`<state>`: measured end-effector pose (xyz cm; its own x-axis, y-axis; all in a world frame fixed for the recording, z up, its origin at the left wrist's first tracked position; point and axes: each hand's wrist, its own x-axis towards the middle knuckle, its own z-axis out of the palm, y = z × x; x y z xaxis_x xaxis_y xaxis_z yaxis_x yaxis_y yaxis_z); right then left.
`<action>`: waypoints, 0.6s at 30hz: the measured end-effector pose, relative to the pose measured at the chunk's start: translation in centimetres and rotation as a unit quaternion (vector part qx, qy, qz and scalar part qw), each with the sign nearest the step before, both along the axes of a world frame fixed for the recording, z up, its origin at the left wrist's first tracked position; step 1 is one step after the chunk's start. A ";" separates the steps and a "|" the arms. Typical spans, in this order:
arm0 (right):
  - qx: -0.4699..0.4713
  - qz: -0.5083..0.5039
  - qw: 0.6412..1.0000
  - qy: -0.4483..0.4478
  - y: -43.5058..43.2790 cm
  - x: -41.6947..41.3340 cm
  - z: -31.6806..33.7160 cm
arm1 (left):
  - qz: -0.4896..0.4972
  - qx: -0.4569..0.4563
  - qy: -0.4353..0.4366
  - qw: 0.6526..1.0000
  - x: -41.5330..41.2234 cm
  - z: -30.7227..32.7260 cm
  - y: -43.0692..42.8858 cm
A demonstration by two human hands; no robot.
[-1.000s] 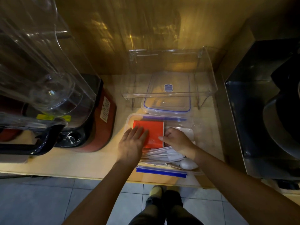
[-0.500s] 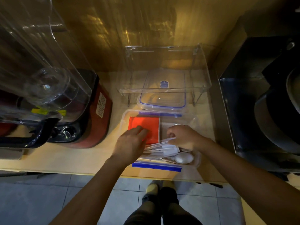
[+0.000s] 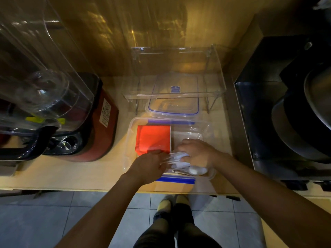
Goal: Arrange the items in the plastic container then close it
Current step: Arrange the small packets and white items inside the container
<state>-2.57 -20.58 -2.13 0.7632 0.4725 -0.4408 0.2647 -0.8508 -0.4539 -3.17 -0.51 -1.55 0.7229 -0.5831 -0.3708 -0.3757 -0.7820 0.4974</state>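
Observation:
A clear plastic container (image 3: pixel 129 140) with blue clips stands open near the counter's front edge. A red packet (image 3: pixel 153 136) lies in its left half. Wrapped white plastic cutlery (image 3: pixel 177 159) is bunched in the near right part, with a white spoon bowl (image 3: pixel 196 170) sticking out. My left hand (image 3: pixel 149 164) grips the cutlery bundle's left end. My right hand (image 3: pixel 196 152) is closed over its right end. The container's lid (image 3: pixel 174 104), clear with a blue seal, lies just behind, partly under a clear acrylic stand.
A clear acrylic stand (image 3: pixel 174 81) sits at the back by the wall. A red blender base (image 3: pixel 96 126) with a big clear jug (image 3: pixel 35 72) fills the left side. A dark appliance (image 3: pixel 290 108) occupies the right. The counter edge runs just below the container, with tiled floor beneath.
My left hand slid off the red packet toward me and onto the cutlery. My right hand came closer and closed over the bundle. Both hands now meet on it.

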 end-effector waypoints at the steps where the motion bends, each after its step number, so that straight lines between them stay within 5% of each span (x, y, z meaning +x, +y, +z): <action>1: -0.031 0.015 0.999 -0.011 0.1 0.1 0.0 | 0.008 -0.001 0.003 1.000 0.0 -0.1 0.0; 13: -0.088 0.010 0.994 0.069 0.3 1.3 -0.5 | 0.049 -0.005 0.054 0.997 -0.3 -0.5 0.0; 18: -0.064 -0.060 0.996 0.026 -0.2 1.5 -0.3 | 0.080 -0.017 0.079 0.993 -0.3 -0.6 -0.2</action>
